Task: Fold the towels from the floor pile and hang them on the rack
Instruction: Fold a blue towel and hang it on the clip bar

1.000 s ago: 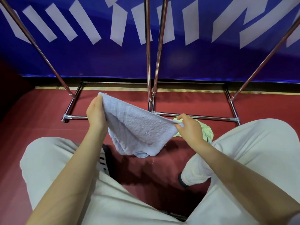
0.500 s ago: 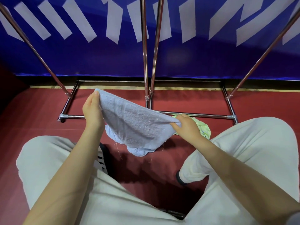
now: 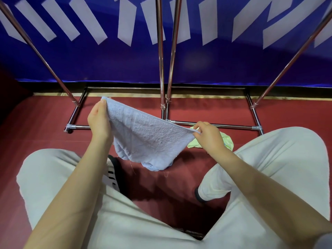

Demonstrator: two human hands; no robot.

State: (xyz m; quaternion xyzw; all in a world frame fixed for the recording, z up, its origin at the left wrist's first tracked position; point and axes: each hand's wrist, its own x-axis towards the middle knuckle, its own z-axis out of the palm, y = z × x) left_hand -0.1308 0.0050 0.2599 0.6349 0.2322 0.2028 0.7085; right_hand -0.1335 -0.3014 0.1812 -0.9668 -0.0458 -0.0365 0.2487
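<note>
Towel (image 3: pixel 147 139), nubby pale-blue terry, sags between both hands' corner pinches.

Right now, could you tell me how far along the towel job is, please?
No towel shows on the rack bars in view. In hand: the left hand and right hand stretch a blue towel by its corners. Left: a green towel lies on the floor.

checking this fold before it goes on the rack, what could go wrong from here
1. The blue towel is held only by two corners, left hand and right hand; the right pinch looks light and may slip.
2. Its sagging lower edge could bunch, spoiling the fold.
3. The green towel lies near the feet and could get stepped on.
</note>
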